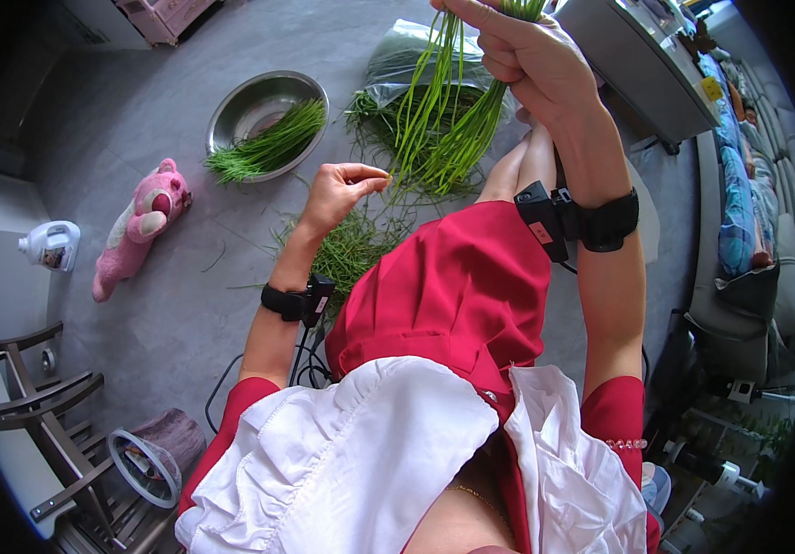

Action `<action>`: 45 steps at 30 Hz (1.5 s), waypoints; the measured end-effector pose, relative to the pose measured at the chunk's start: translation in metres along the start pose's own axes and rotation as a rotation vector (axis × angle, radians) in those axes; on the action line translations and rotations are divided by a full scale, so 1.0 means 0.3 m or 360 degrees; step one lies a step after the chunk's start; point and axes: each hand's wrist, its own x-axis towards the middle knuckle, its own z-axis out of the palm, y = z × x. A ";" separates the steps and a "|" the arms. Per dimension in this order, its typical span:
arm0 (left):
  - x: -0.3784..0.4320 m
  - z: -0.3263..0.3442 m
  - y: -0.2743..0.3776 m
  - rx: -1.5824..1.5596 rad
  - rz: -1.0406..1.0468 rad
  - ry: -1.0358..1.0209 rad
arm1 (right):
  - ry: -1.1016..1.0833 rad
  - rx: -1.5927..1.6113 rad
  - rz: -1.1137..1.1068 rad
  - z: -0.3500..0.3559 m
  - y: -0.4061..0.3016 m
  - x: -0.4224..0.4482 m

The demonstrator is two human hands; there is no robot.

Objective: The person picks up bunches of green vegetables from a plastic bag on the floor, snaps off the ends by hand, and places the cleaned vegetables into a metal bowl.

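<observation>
My right hand is raised at the top of the view and grips a bunch of long green chives, whose stalks hang and fan out below it. Lower and further left, my left hand pinches a small yellowish chive tip between thumb and index finger, beside the hanging ends. Behind the bunch, a clear plastic bag lies on the floor with more chives spilling from its mouth. Loose chive scraps form a pile below my left hand, partly hidden by my red apron.
A steel basin holding a neat chive bundle stands on the grey floor. Left are a pink plush bear, a white jug, a rack and a waste bin. A cabinet and sofa stand right.
</observation>
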 end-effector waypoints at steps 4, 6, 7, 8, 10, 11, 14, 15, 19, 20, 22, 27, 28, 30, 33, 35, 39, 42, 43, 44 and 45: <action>0.001 0.000 0.006 0.0056 -0.0072 0.0057 | 0.0002 0.0000 0.0003 -0.004 0.004 0.001; 0.003 -0.014 0.000 0.0112 -0.0175 0.0068 | 0.0002 0.0003 -0.0004 -0.005 0.005 0.000; 0.006 -0.025 -0.016 0.0152 -0.0244 0.0060 | 0.0000 0.0011 -0.0012 -0.005 0.005 0.000; 0.006 -0.035 -0.034 0.0192 -0.0313 0.0052 | -0.0002 0.0018 -0.0020 -0.004 0.005 -0.001; -0.005 -0.049 -0.084 0.0638 -0.0326 0.0052 | 0.0016 0.0016 -0.0015 0.000 0.003 0.000; -0.012 -0.053 -0.105 0.0861 -0.0332 0.0052 | 0.0025 0.0014 -0.0013 0.002 0.002 0.001; -0.020 -0.044 -0.103 0.1218 0.0076 0.0284 | 0.0031 -0.0002 -0.0029 -0.003 -0.002 0.007; -0.024 -0.041 -0.103 0.1160 0.0367 0.0391 | 0.0014 -0.0003 -0.0044 -0.003 -0.002 0.007; -0.003 -0.005 -0.036 0.0718 0.0206 0.0544 | -0.0022 0.0000 -0.0079 0.005 -0.008 0.003; 0.005 -0.006 -0.034 0.0661 0.0178 0.0520 | -0.0022 0.0000 -0.0081 0.008 -0.010 0.002; 0.003 -0.002 0.009 0.0677 0.0046 0.0487 | -0.0018 0.0035 -0.0069 0.015 -0.019 0.001; 0.001 -0.006 -0.004 0.0699 0.0152 0.0509 | -0.0001 0.0058 -0.0049 0.014 -0.022 0.004; 0.004 -0.004 -0.012 0.0662 0.0233 0.0533 | -0.0012 0.0065 -0.0050 0.013 -0.022 0.006; 0.009 -0.002 -0.019 0.0632 0.0369 0.0544 | -0.0020 0.0076 -0.0061 0.012 -0.020 0.008; 0.018 0.001 -0.010 0.0657 0.0428 0.0480 | -0.0023 0.0085 -0.0078 0.011 -0.016 0.010; 0.022 0.008 0.019 0.0681 0.0322 0.0399 | -0.0037 0.0085 -0.0070 0.010 -0.018 0.008; 0.057 0.034 0.014 0.0497 0.0315 0.0301 | -0.0007 0.0037 -0.0081 0.015 -0.022 0.007; 0.086 0.045 -0.011 0.0496 0.0448 0.0252 | 0.0004 0.0044 -0.0076 0.019 -0.024 0.007; 0.100 0.046 -0.035 0.0448 0.0507 0.0229 | -0.0002 0.0043 -0.0078 0.021 -0.026 0.008; 0.108 0.045 -0.055 0.0401 0.0566 0.0205 | -0.0009 0.0041 -0.0080 0.023 -0.027 0.008; 0.105 0.050 -0.036 0.0293 0.0422 0.0161 | 0.0015 0.0045 -0.0091 0.019 -0.025 0.008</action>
